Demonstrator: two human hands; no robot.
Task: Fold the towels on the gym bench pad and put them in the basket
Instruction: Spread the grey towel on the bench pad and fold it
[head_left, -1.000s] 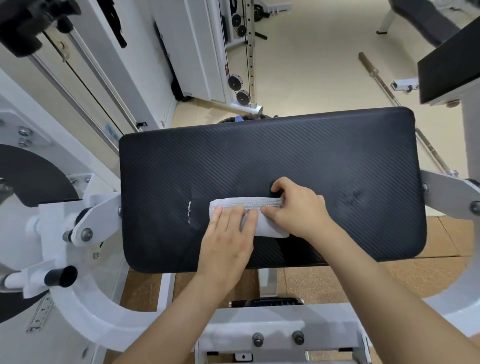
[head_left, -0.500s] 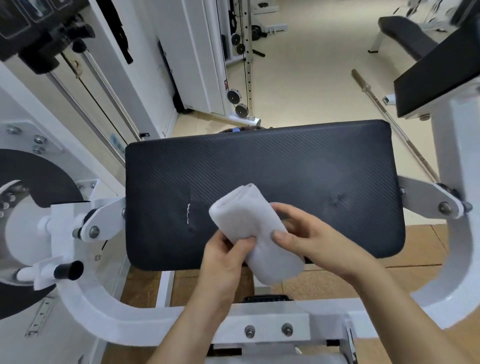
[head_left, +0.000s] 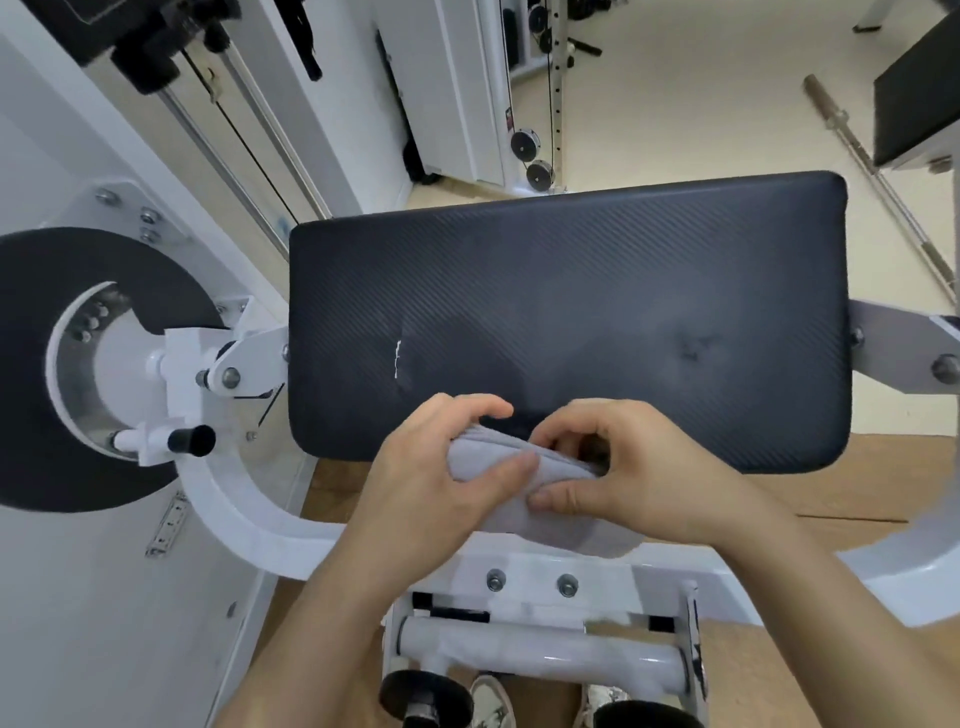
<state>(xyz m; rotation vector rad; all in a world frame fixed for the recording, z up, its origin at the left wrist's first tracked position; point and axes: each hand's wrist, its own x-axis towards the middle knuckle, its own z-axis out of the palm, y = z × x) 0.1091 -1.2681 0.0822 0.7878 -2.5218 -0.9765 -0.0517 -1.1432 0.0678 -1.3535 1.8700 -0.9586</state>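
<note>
Clutching a folded towel in left hand and right hand at the bench pad's near edge; next, probably locating the unseen basket.

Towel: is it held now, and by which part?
The left hand grips the towel at its left end, the right hand at its right end.

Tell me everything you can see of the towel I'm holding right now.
The towel is a small light grey cloth, soft and slightly ribbed in look, folded into a thick bundle with layered edges showing along its top. It lies slanted at the near edge of the black bench pad, its lower part hanging past that edge over the white frame. The left hand grips its left end, thumb on top; the right hand pinches the right end. Whether it touches the pad cannot be told.
</note>
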